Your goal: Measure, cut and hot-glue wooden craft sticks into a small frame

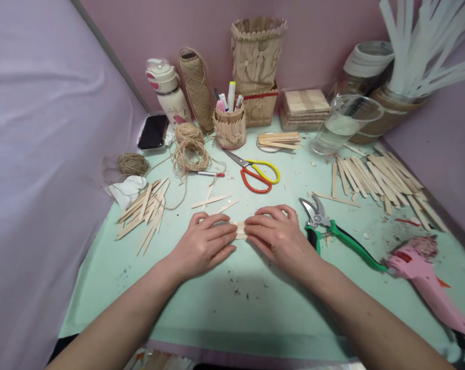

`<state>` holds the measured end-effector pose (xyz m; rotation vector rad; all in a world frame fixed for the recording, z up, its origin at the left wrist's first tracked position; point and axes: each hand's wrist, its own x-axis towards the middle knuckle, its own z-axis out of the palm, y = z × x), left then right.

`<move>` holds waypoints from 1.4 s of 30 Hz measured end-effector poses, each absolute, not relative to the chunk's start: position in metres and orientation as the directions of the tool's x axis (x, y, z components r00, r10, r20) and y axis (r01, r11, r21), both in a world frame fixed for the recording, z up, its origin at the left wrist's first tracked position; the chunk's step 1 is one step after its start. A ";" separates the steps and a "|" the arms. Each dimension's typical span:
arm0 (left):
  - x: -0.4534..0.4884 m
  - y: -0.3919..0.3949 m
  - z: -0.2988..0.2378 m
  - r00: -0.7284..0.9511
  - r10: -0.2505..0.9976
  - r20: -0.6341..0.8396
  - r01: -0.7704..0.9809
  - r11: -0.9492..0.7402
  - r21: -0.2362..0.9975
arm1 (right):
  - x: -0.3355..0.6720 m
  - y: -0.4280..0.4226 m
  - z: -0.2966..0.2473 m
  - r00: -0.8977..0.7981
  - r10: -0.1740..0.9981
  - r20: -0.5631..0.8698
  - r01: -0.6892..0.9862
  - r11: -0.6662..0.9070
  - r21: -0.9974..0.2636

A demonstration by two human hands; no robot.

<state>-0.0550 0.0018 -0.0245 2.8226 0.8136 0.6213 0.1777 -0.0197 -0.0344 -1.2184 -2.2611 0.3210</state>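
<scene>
Two hands, the left hand [206, 241] and the right hand [277, 238], bend their fingers over opposite ends of a short row of wooden sticks [240, 230], on the near side of the scissors [246, 163]. From where I stand, I cannot tell whether the fingers grip or merely press. Assessed: light, stiff, likely dry rather than slippery; thin strips could snap or splay. Advisable hold: both ends, kept flat, light inward pressure.

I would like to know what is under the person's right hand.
Pale wooden sticks, side by side, show beside the right hand and seem to run under it. The hand covers the rest, so how far they reach cannot be seen.
</scene>
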 end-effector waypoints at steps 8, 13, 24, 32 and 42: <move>-0.054 0.002 -0.025 0.774 0.538 0.335 0.473 -0.842 0.260 | 0.177 -0.019 -0.035 -0.448 0.828 0.337 0.695 0.560 -0.450; -0.053 0.002 -0.025 0.776 0.540 0.326 0.470 -0.840 0.273 | 0.177 -0.020 -0.034 -0.448 0.831 0.331 0.691 0.556 -0.461; -0.052 0.002 -0.026 0.776 0.551 0.308 0.476 -0.831 0.289 | 0.177 -0.020 -0.033 -0.446 0.838 0.316 0.703 0.546 -0.455; -0.051 0.001 -0.024 0.773 0.571 0.276 0.493 -0.815 0.305 | 0.177 -0.020 -0.031 -0.444 0.844 0.301 0.700 0.537 -0.472; -0.053 0.002 -0.031 0.691 0.671 0.267 0.547 -0.728 0.413 | 0.177 -0.021 -0.030 -0.449 0.847 0.286 0.701 0.532 -0.475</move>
